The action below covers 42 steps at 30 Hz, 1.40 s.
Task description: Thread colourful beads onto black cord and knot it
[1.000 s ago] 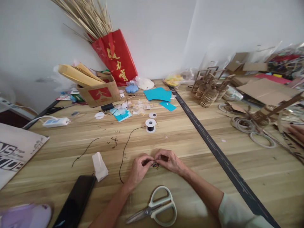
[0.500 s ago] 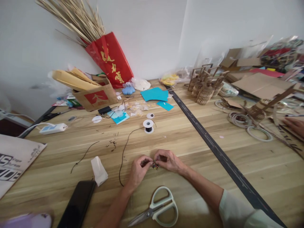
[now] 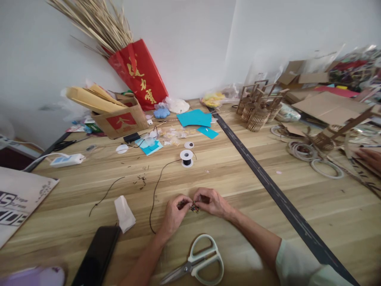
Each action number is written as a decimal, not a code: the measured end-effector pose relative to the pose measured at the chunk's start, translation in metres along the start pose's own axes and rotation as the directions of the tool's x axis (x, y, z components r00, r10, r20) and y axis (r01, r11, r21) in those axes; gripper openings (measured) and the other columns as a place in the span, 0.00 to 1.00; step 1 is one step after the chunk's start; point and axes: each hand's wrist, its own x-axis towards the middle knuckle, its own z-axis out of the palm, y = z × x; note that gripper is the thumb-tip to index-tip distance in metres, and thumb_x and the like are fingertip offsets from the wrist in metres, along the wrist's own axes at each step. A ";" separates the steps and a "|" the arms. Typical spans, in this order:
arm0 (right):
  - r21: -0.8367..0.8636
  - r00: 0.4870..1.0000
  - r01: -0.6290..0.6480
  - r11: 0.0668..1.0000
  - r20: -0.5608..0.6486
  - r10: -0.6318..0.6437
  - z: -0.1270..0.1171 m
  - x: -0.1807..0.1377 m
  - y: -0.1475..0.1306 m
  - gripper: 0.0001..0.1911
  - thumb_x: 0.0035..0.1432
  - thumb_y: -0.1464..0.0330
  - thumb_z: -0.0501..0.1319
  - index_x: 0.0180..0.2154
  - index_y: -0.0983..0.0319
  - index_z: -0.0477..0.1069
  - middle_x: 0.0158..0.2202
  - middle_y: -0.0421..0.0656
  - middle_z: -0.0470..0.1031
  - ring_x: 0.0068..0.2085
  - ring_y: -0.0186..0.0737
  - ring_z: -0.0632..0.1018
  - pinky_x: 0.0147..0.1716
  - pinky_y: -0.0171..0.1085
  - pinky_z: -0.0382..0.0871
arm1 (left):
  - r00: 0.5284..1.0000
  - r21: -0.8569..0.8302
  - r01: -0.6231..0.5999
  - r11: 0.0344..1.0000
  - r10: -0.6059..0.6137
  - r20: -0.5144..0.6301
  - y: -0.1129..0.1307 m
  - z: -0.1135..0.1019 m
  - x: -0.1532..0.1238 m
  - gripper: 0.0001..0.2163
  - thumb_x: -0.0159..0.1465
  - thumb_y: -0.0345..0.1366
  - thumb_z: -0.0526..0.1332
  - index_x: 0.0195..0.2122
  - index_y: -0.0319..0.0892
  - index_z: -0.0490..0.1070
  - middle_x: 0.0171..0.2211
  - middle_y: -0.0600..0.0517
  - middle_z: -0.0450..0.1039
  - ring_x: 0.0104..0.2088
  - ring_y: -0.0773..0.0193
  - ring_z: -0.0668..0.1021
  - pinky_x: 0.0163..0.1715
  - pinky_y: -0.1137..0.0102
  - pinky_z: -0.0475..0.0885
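A small cluster of dark, multicoloured beads hangs between my two hands, just over the wooden table. My left hand pinches it from the left, thumb and forefinger together. From the right, my right hand pinches the top of the same cluster, its fingertips nearly touching the left ones. What exactly lies between the fingertips is too small to make out. Black cord runs from a white spool down to my left wrist. Scissors with pale handles lie on the table below my hands.
At the lower left lie a black phone and a folded white paper. A loose cord piece is beyond them. Small woven baskets stand at the back right, and another person's hand shows at the right edge. A cardboard box sits back left.
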 end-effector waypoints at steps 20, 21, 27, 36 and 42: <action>-0.035 1.000 -0.013 0.999 -0.017 0.012 0.000 0.001 -0.001 0.05 0.56 0.70 0.62 0.30 0.64 0.73 0.27 0.41 0.74 0.30 0.34 0.73 0.30 0.31 0.64 | 0.999 -0.037 0.033 0.999 -0.034 -0.010 -0.002 0.002 0.000 0.03 0.54 0.31 0.61 0.28 0.39 0.74 0.26 0.51 0.76 0.29 0.64 0.77 0.32 0.71 0.71; -0.040 1.000 -0.007 0.999 -0.015 0.006 0.000 0.001 -0.001 0.05 0.57 0.70 0.61 0.30 0.64 0.73 0.28 0.41 0.74 0.30 0.35 0.73 0.30 0.31 0.65 | 0.999 -0.054 0.040 0.998 -0.041 -0.010 -0.002 0.002 0.000 0.03 0.54 0.31 0.61 0.29 0.39 0.73 0.26 0.51 0.76 0.29 0.64 0.77 0.32 0.71 0.71; -0.035 0.999 0.051 0.998 0.010 -0.050 -0.001 0.001 -0.001 0.07 0.60 0.68 0.60 0.31 0.64 0.72 0.30 0.42 0.74 0.33 0.36 0.74 0.33 0.32 0.66 | 1.000 -0.101 0.030 0.994 -0.030 0.002 0.003 0.002 -0.001 0.05 0.52 0.30 0.63 0.31 0.39 0.73 0.28 0.51 0.75 0.30 0.64 0.76 0.30 0.73 0.72; -0.062 0.988 0.151 0.987 0.004 -0.151 0.001 0.001 -0.002 0.08 0.62 0.66 0.59 0.32 0.64 0.71 0.30 0.43 0.71 0.33 0.36 0.73 0.33 0.33 0.65 | 1.000 -0.174 0.027 0.984 -0.026 0.005 0.000 0.003 -0.002 0.05 0.53 0.29 0.62 0.32 0.39 0.73 0.29 0.51 0.76 0.31 0.65 0.77 0.34 0.72 0.73; -0.096 0.994 0.113 0.989 0.000 -0.113 0.001 0.000 0.000 0.08 0.62 0.67 0.58 0.32 0.63 0.70 0.30 0.42 0.71 0.32 0.35 0.72 0.32 0.32 0.65 | 0.993 0.004 -0.111 0.994 0.111 -0.037 -0.004 0.001 -0.003 0.07 0.57 0.28 0.59 0.35 0.39 0.75 0.32 0.49 0.75 0.32 0.64 0.77 0.31 0.73 0.72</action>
